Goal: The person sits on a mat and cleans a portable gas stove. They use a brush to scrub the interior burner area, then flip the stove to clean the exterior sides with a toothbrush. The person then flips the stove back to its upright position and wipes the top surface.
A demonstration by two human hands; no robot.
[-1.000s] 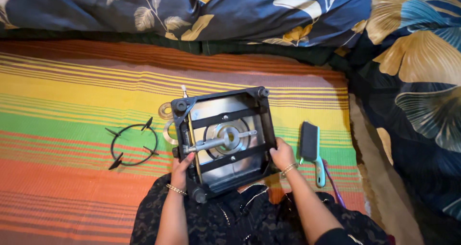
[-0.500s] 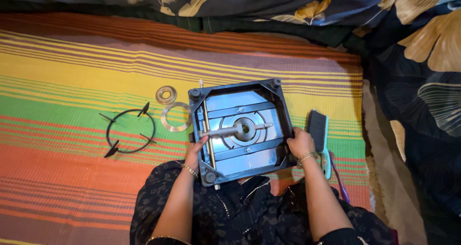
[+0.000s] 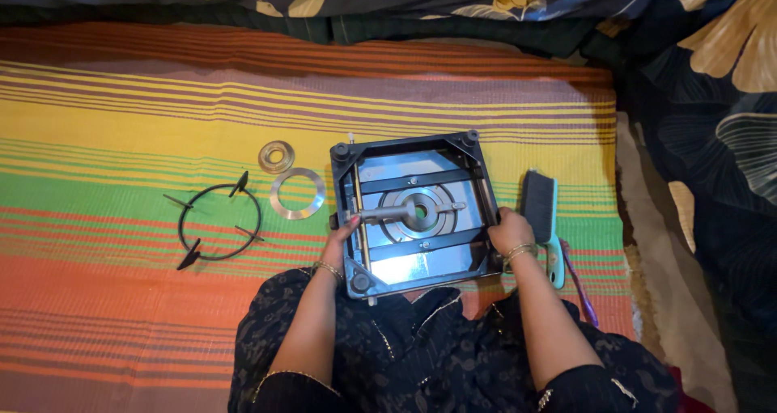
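Bright striped mat (image 3: 121, 122) on floor, dark floral bedding (image 3: 712, 81) along edges

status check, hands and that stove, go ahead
Left hand and right hand grip opposite edges of the upturned stove. Pot stand, two rings beside it, brush at right; none in the way.

Rainbow-striped mat (image 3: 121, 122), black stove frame (image 3: 405, 146)

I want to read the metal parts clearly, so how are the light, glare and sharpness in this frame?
Head view: light is even and sharp over the striped mat; the upturned stove shows bluish glare on its shiny base plate; the left hand and right hand gripping its sides are crisp; the flat ring glints slightly; the upper right corner falls into dimness.
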